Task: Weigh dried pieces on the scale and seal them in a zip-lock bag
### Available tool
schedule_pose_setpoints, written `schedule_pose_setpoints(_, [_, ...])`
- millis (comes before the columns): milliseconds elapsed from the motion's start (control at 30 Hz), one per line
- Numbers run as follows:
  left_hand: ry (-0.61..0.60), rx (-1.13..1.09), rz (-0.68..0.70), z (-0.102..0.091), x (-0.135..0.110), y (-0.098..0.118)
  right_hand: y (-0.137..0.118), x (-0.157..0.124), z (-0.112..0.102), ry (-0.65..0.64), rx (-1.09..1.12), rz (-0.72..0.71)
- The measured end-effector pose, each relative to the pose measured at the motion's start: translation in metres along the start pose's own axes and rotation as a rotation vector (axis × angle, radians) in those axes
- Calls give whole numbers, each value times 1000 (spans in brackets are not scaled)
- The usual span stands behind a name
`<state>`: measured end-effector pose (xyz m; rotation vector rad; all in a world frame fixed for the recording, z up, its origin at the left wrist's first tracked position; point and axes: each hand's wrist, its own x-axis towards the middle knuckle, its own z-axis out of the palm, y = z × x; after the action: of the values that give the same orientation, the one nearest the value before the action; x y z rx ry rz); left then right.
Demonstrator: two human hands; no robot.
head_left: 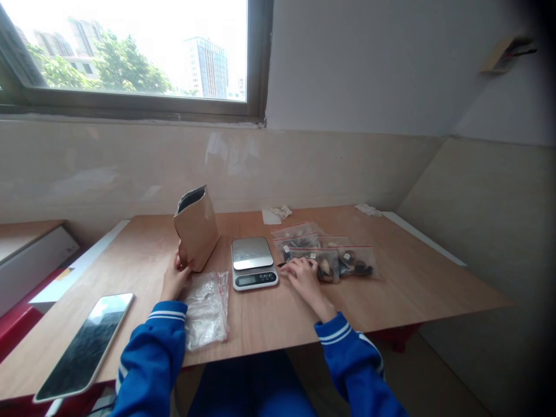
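My left hand is closed on the lower left edge of a brown paper bag. The bag stands upright on the table, tilted a little, with its dark-lined mouth open at the top. Below that hand lies a stack of clear empty zip bags. Between my hands sits a kitchen scale with a bare metal plate. My right hand, fingers stretched out, rests at the left edge of the nearest filled zip bag, close beside the scale. Several labelled zip bags with dark and pale pieces overlap there.
A phone with a cable lies at the table's left front. Crumpled tissue and a white paper piece are at the back edge; more tissue lies farther right. A tiled wall rises behind the wooden table.
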<state>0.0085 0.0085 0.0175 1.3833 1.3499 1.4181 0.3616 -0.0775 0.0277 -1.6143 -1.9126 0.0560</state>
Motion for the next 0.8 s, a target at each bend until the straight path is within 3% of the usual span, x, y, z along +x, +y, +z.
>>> schedule_pose_setpoints(200, [-96,162,2,-8,2,-13,-22,50,14,64,338,-68])
schedule_pose_setpoints(333, [-115,207,34,-12,3,-16,-38,61,28,-8,333,-51])
schedule_pose_setpoints(433, [-116,263,73,-12,2,-13,-55,54,16,111,349,-73])
schedule_pose_setpoints(567, [-129,267,145,-9,-3,-7,-91,38,-19,299,371,-190])
schedule_pose_setpoints(700, [-146,233,173,-8,-6,-5,-124,27,-36,166,271,-420])
schedule_pose_setpoints(800, [-173,206,172,-8,-7,-6,-136,23,-34,80,199,-472])
